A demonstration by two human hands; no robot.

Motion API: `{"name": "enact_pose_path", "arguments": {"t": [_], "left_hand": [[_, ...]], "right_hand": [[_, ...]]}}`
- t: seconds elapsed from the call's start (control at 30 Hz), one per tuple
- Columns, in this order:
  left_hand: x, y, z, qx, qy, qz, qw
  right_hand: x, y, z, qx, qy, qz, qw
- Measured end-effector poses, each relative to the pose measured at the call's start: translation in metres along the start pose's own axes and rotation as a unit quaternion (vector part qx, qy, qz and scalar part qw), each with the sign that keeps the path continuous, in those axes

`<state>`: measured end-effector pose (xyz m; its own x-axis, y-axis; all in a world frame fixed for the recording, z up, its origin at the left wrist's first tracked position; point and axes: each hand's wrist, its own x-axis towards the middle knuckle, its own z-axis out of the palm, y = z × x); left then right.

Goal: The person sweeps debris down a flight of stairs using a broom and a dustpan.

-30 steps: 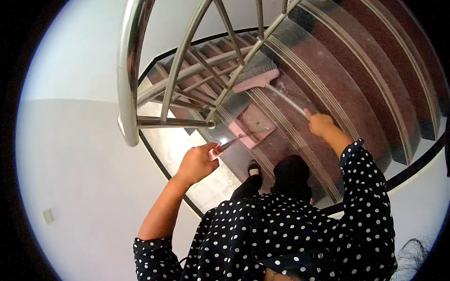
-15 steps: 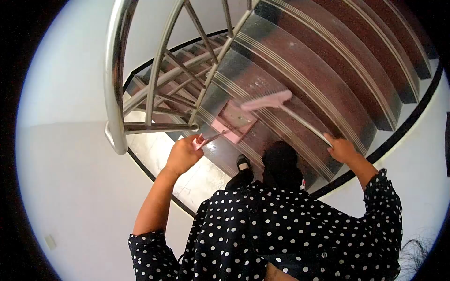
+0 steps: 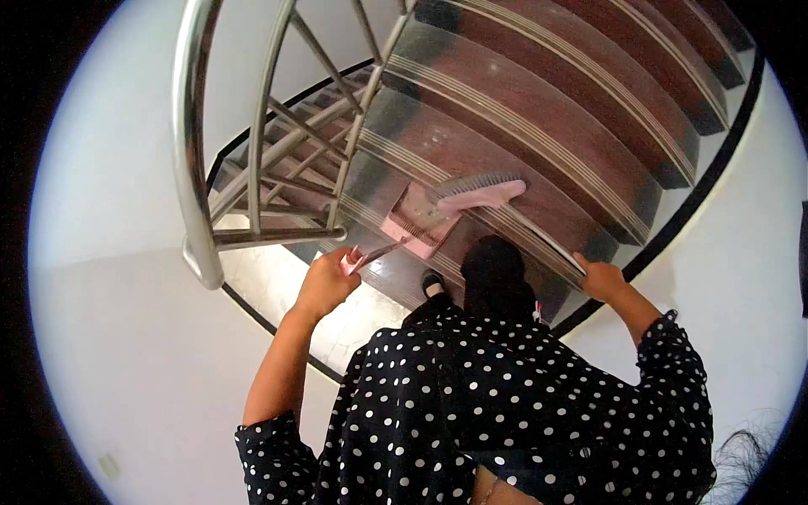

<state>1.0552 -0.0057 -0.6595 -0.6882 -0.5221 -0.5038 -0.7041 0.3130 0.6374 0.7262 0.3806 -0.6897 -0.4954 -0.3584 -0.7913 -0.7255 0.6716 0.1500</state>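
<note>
My left hand (image 3: pixel 326 286) is closed round the handle end of a pink dustpan (image 3: pixel 433 245), whose pan lies on a stair tread with its mouth facing up the stairs. Some debris shows in the pan, too small to make out. In my right hand (image 3: pixel 603 279) is the long pale handle of a broom. The pink broom head (image 3: pixel 481 195), with grey bristles pointing up the stairs, is by the upper right edge of the dustpan and overlaps it in view. Whether the bristles touch the tread, I cannot tell.
Dark red stairs (image 3: pixel 539 109) with pale ridged strips rise toward the upper right. A metal railing (image 3: pixel 195 151) curves along the left, with more steps beyond it. White walls flank both sides. One black shoe (image 3: pixel 433 283) shows below the dustpan.
The broom head has shifted slightly down and right relative to the steps, closer over the dustpan's edge. My right hand has moved lower and inward. The whole view has shifted a little.
</note>
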Motion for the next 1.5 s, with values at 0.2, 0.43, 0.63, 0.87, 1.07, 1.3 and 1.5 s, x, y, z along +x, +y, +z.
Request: {"name": "enact_pose_path", "arguments": {"t": [0.2,0.43,0.63,0.87,1.07,1.3,1.5], "left_hand": [[0.01,0.006,0.009,-0.017,-0.008,0.034,0.999],[0.017,0.026,0.011,-0.009,-0.031,0.024,0.999],[0.012,0.035,0.004,-0.017,-0.052,0.001,0.999],[0.015,0.028,0.008,-0.034,-0.044,0.016,0.998],[0.009,0.002,0.016,0.019,-0.051,0.092,0.994],[0.006,0.033,0.016,0.009,-0.06,0.041,0.997],[0.008,0.053,0.021,0.0,-0.067,0.005,0.998]], "right_hand": [[-0.013,0.015,0.006,0.037,0.054,0.015,0.998],[0.008,-0.037,0.086,0.12,0.022,0.021,0.992],[-0.074,-0.028,0.091,0.21,0.015,0.037,0.977],[-0.116,-0.014,0.113,0.319,-0.001,0.197,0.927],[-0.07,-0.037,0.173,0.532,0.021,0.1,0.84],[-0.055,-0.085,0.115,0.55,-0.063,0.046,0.831],[-0.055,-0.095,0.07,0.524,-0.13,-0.005,0.842]]}}
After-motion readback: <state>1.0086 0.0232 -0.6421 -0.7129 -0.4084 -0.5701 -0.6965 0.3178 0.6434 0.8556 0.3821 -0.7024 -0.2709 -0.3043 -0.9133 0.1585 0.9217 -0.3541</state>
